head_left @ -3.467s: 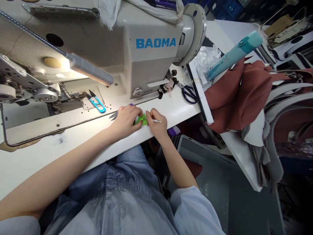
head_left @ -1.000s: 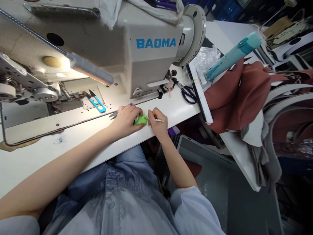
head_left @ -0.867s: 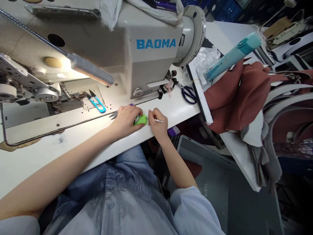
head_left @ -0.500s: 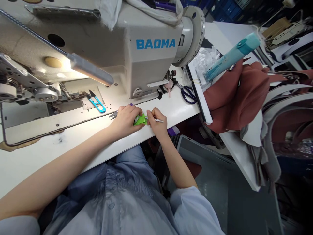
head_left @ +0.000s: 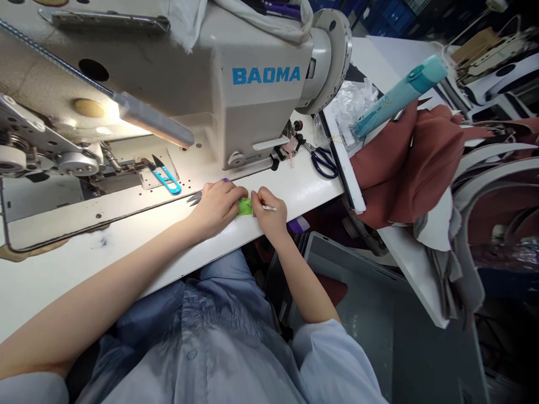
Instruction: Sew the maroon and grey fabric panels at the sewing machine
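Note:
My left hand (head_left: 219,209) rests on the white table, fingers bent and pressed over the left part of a small bright green slip (head_left: 245,206), which looks like paper. Between the thumb and fingers of my right hand (head_left: 270,212) is a thin white patterned pen (head_left: 269,208). Its front end points left at the slip; the tip itself is too small to make out. Dark scissor blades (head_left: 194,198) stick out from under my left hand, and a bit of purple handle shows above the knuckles.
A BAOMA sewing machine (head_left: 265,106) stands behind my hands. Blue thread snips (head_left: 167,177) lie on its bed. Dark-handled scissors (head_left: 324,163), a teal cylindrical case (head_left: 400,98) and reddish-brown material (head_left: 404,168) are at right. Below the table edge sits a grey bin (head_left: 357,292).
The green slip, raised and folded-looking before, now lies flatter, with my left fingers further over it. The pen in my right hand has shifted slightly left.

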### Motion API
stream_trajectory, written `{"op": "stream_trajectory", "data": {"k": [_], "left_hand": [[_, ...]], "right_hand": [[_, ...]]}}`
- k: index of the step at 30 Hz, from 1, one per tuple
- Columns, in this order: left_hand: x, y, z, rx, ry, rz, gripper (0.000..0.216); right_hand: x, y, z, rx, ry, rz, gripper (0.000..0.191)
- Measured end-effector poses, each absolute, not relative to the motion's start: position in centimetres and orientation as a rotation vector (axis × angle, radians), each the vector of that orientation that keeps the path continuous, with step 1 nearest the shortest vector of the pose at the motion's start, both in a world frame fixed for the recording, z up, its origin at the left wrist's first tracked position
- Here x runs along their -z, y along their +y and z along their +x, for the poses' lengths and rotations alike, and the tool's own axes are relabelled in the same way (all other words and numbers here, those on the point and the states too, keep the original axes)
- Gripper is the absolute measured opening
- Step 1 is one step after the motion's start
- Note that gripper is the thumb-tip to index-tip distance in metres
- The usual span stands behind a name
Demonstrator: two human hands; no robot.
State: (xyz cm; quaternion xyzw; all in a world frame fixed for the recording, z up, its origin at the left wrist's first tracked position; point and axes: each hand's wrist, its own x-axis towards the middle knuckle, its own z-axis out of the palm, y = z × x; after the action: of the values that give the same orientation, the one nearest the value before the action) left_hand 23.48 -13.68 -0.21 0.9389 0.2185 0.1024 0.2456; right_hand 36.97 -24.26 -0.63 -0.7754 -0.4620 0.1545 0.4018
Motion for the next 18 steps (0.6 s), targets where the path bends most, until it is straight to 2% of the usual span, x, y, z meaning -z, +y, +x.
{"op": "stream_trajectory", "data": {"k": [8,12,18], "left_hand": [[0.01,-13.91,23.51,-0.316,0.592,2.574,0.012],[0.15,-13.9,23.47,-0.31,0.593,2.589,0.027],[0.24,-14.06,23.5,-0.314,0.581,2.628,0.017]], "right_hand": [[0.41,-24.2,37.07,-0.449,-1.148,-1.933,0.04],[0.5,-24.31,37.11,-0.441,-1.064,-1.847,0.04],[0.77,-24.62,37.15,-0.482,-0.769,-1.645,0.041]]}}
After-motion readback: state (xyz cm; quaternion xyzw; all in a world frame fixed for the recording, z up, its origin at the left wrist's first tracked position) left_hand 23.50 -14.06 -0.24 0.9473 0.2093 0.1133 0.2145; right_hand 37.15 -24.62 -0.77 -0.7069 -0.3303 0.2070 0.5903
